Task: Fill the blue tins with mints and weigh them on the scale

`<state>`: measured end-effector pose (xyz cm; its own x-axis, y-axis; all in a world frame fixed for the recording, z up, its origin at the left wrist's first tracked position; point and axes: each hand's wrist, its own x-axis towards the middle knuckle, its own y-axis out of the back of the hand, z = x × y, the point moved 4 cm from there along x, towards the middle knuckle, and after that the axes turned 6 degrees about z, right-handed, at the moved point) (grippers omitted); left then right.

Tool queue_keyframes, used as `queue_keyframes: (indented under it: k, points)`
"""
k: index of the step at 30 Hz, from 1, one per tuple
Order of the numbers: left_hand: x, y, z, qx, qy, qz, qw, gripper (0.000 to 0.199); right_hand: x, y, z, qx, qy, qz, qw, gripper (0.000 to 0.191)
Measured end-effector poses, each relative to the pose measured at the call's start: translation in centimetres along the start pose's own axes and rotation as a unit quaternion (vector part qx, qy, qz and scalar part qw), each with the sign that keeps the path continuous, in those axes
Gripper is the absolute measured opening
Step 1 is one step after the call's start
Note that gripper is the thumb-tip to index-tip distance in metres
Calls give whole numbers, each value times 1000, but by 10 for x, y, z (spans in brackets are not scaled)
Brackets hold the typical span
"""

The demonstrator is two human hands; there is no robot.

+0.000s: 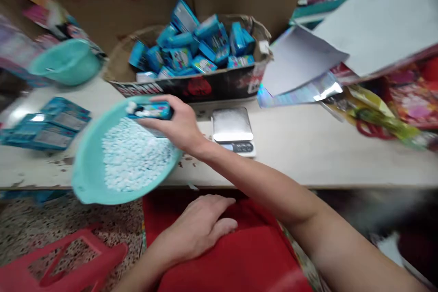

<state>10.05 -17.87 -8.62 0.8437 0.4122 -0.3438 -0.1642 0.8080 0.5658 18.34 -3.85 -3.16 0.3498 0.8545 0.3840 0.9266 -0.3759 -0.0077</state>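
My right hand (181,123) is closed around a small blue carton (155,110), holding it tilted over a turquoise plastic basin (82,164). White pieces show at the carton's open left end. Inside the basin lies a heap of small pale white-blue pellets (137,157). My left hand (203,219) rests on the red cloth (246,255) over my lap, fingers stretched out and nothing in them. Just right of my right wrist stands a small digital scale (232,130) with a bare metal plate.
Behind the basin, a worn cardboard box (191,89) is heaped with blue cartons (179,57). More flat blue cartons (51,123) lie at left, near another turquoise bowl (66,61). Paper sheets (301,59) and red-handled scissors (372,130) are at right. A red stool (61,255) stands below.
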Motion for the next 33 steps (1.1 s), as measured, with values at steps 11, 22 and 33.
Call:
queue_keyframes:
  k: [11, 22, 33]
  points:
    - [-65, 159, -110, 171, 157, 372, 899, 66, 11, -2, -14, 45, -82, -74, 993, 43]
    - [-16, 153, -139, 119, 171, 352, 912, 26, 27, -49, 15, -87, -41, -131, 987, 44]
    - [-55, 199, -122, -356, 95, 625, 688, 41, 16, -58, 14, -128, 21, -175, 976, 38]
